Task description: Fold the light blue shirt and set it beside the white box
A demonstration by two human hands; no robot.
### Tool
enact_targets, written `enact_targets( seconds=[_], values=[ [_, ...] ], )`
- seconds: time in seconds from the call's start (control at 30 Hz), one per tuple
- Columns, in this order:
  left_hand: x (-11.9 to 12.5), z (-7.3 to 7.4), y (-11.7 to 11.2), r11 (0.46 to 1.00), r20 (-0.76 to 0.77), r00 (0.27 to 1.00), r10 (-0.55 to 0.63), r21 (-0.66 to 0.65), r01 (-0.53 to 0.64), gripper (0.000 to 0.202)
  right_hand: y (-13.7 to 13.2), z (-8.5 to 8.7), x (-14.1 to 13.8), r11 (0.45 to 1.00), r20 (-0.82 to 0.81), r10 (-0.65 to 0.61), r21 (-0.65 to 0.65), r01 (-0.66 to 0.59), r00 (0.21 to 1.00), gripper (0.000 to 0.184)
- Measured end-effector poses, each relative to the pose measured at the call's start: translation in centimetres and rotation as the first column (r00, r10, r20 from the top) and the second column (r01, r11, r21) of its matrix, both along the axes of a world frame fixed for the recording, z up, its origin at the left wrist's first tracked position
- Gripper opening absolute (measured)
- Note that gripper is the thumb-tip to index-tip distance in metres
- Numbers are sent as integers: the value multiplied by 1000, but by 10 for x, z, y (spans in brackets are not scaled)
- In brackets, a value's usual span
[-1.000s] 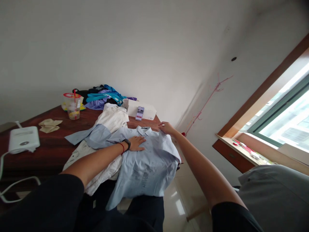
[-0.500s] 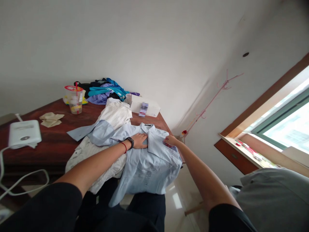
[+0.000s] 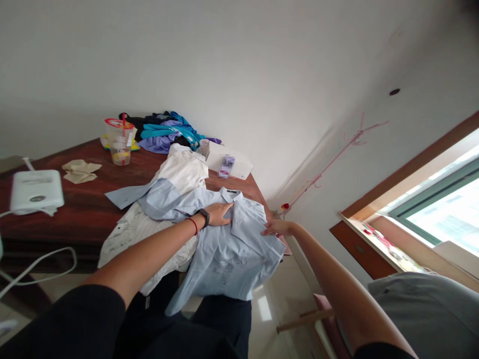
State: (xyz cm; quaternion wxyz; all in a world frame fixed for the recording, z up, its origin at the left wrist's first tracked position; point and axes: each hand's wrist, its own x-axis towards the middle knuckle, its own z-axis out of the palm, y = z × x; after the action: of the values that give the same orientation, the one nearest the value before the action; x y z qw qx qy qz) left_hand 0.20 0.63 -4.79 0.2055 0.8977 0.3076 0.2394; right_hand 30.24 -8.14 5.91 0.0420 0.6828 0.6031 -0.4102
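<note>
A light blue collared shirt (image 3: 239, 254) lies spread on the near part of the table, its lower part hanging over the front edge. My left hand (image 3: 220, 214) rests open on it beside the collar, with the thumb apart from the fingers. At the shirt's right shoulder, my right hand (image 3: 279, 227) touches the cloth with its fingers loosely stretched out, no longer pinched. One sleeve reaches left across a white striped garment (image 3: 125, 234), which lies partly under the blue shirt.
On the dark red table (image 3: 93, 197) stand a plastic cup (image 3: 120, 149) with a straw, a white device (image 3: 37, 192) with a cable, and a white box (image 3: 239, 164). A crumpled napkin (image 3: 81, 171) and a clothes pile (image 3: 168, 132) lie there too. A pink coat rack (image 3: 333, 159) stands right.
My right hand has loosened its pinch on the shirt's shoulder and moved slightly right and down. My left hand stays beside the collar, its thumb more apart. The camera view has shifted slightly.
</note>
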Motion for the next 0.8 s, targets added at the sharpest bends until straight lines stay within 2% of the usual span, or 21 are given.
enact_targets(
  seconds=[0.1, 0.13, 0.2, 0.3, 0.4, 0.47, 0.5, 0.53, 0.6, 0.7, 0.8],
  values=[
    [1, 2, -2, 997, 83, 996, 16, -72, -10, 78, 0, 12, -10, 998, -156, -52, 24, 57, 986, 36],
    [1, 4, -2, 995, 121, 992, 28, -100, -16, 77, 2, 17, -15, 995, -256, -85, 36, 98, 963, 34],
    [4, 10, -1, 986, 211, 975, 71, -165, -36, 75, 6, 25, -29, 973, -479, -162, 66, 220, 863, 29],
    [7, 28, 0, 965, 365, 916, 168, -253, -76, 70, 17, 35, -54, 906, -674, -205, 143, 398, 709, 20],
    [3, 56, -11, 957, 490, 846, 209, -280, -74, 62, 26, 41, -78, 883, -747, -180, 164, 439, 640, 20],
    [-2, 74, -29, 966, 548, 823, 147, -260, 1, 60, 30, 43, -92, 904, -796, -171, 107, 413, 581, 23],
    [-5, 81, -41, 968, 583, 810, 65, -235, 91, 63, 30, 44, -99, 916, -824, -170, 70, 395, 541, 23],
    [-8, 87, -54, 969, 592, 806, -8, -196, 154, 68, 30, 44, -105, 926, -850, -169, 37, 376, 500, 23],
    [-9, 94, -78, 975, 545, 830, -117, -96, 201, 89, 28, 46, -118, 935, -892, -163, -4, 353, 422, 25],
    [-4, 96, -98, 994, 506, 855, -108, 36, 104, 104, 24, 47, -131, 920, -932, -151, -11, 391, 330, 29],
    [5, 98, -97, 995, 622, 783, 19, 61, -73, 97, 19, 48, -135, 886, -957, -130, 4, 463, 258, 35]
  ],
)
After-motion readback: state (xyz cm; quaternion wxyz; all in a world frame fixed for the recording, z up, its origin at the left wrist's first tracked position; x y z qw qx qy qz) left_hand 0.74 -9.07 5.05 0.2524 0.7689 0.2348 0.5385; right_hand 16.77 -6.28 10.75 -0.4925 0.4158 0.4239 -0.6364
